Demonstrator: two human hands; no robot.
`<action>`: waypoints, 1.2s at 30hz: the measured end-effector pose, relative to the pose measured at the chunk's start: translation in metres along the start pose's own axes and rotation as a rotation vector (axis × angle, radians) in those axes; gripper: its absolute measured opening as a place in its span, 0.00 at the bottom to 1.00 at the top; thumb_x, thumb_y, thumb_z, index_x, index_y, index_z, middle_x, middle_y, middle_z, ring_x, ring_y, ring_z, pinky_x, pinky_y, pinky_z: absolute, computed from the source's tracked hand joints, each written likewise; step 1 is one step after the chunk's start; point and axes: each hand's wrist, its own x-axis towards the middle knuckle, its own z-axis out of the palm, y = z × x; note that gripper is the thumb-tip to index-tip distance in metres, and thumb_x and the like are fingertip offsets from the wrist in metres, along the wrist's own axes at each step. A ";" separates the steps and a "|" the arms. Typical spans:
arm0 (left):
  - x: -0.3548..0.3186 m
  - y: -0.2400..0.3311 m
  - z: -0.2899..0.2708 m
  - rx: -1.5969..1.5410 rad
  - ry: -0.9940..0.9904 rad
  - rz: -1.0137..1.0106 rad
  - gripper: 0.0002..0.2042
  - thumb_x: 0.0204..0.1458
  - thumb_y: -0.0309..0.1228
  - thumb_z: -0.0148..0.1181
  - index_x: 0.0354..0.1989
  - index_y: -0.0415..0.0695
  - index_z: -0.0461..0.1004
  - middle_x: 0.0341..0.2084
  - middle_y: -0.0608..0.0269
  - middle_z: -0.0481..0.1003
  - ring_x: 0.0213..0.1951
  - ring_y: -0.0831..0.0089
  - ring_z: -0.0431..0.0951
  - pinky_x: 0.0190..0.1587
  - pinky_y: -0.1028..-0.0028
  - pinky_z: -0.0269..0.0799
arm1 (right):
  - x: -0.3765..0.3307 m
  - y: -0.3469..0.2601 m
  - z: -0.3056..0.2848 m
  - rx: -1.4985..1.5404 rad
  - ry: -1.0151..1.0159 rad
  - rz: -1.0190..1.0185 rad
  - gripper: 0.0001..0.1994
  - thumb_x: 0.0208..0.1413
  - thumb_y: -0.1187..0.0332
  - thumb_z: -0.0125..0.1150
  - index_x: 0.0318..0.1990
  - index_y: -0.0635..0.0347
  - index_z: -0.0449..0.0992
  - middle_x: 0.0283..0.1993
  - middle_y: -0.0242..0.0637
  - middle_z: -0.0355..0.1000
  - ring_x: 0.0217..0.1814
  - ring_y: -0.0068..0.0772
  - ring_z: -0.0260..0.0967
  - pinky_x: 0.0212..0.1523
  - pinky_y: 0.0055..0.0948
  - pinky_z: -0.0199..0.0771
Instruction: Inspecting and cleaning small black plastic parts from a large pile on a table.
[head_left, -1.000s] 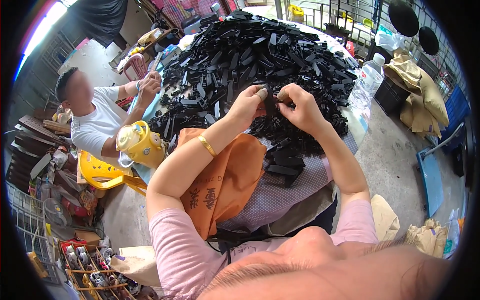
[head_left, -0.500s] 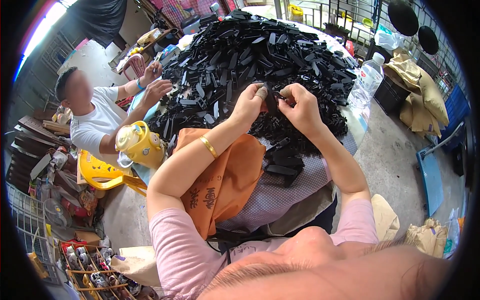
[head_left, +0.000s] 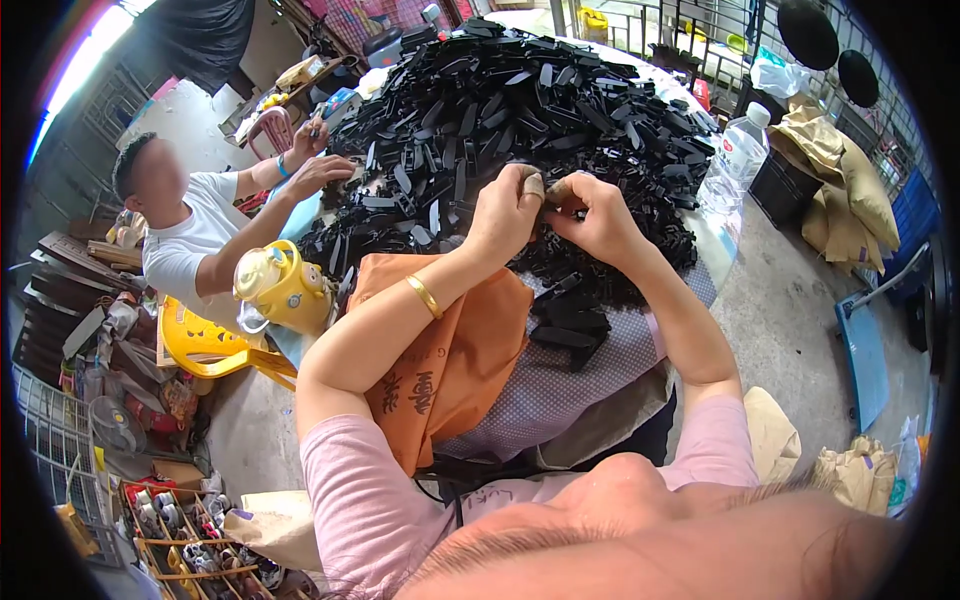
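My left hand (head_left: 508,215) and my right hand (head_left: 598,220) meet above the near side of a large heap of black plastic pieces (head_left: 470,130). The left thumb and fingers are closed on a black plastic piece, now almost wholly hidden by them. Against it press the curled fingers of my right hand, pinched together; a small dark bit shows among them, its kind too small to tell. Just below my hands lie small black parts (head_left: 600,262). A few longer black pieces (head_left: 568,330) rest on the dotted cloth (head_left: 540,400) nearer to me.
An orange cloth (head_left: 465,330) lies under my left forearm. At the left stands a yellow jug (head_left: 285,290), beside a co-worker in a white shirt (head_left: 195,245) who reaches to the heap. A clear plastic bottle (head_left: 735,155) stands at the right edge, near brown sacks (head_left: 850,190).
My fingers have closed in over the black piece, which showed upright between them before. My right hand has shifted slightly left. The co-worker's nearer hand has moved onto the heap's edge.
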 end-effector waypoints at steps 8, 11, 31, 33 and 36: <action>0.008 -0.012 -0.002 0.205 0.047 0.055 0.15 0.56 0.39 0.51 0.35 0.36 0.71 0.17 0.59 0.71 0.17 0.77 0.68 0.20 0.75 0.64 | -0.003 -0.002 0.009 -0.490 -0.023 -0.247 0.06 0.49 0.71 0.55 0.30 0.66 0.67 0.25 0.44 0.67 0.27 0.45 0.68 0.27 0.36 0.69; 0.009 -0.010 0.003 0.250 0.156 0.164 0.16 0.55 0.39 0.52 0.34 0.35 0.72 0.19 0.56 0.72 0.20 0.72 0.70 0.24 0.72 0.65 | -0.005 -0.004 0.011 -0.539 -0.074 -0.261 0.06 0.49 0.72 0.54 0.29 0.66 0.67 0.25 0.45 0.66 0.26 0.47 0.67 0.26 0.37 0.68; -0.026 0.017 0.004 0.483 -0.736 0.159 0.18 0.51 0.46 0.54 0.39 0.42 0.74 0.27 0.50 0.75 0.32 0.55 0.75 0.35 0.67 0.69 | 0.000 0.032 -0.066 -0.934 0.096 0.314 0.11 0.44 0.60 0.62 0.34 0.54 0.78 0.29 0.39 0.72 0.36 0.40 0.70 0.38 0.35 0.70; -0.033 0.021 0.009 0.582 -0.858 0.130 0.22 0.51 0.51 0.51 0.40 0.45 0.74 0.27 0.49 0.75 0.34 0.55 0.75 0.38 0.63 0.69 | 0.000 0.039 -0.064 -0.907 0.056 0.340 0.14 0.42 0.57 0.64 0.33 0.54 0.78 0.29 0.38 0.72 0.36 0.39 0.70 0.38 0.34 0.70; -0.012 0.024 0.006 0.659 -0.775 0.058 0.23 0.53 0.53 0.47 0.36 0.45 0.77 0.30 0.50 0.76 0.35 0.55 0.75 0.39 0.64 0.69 | 0.003 0.038 -0.054 -0.901 -0.023 0.349 0.12 0.42 0.60 0.66 0.30 0.58 0.75 0.28 0.38 0.72 0.34 0.37 0.71 0.35 0.33 0.71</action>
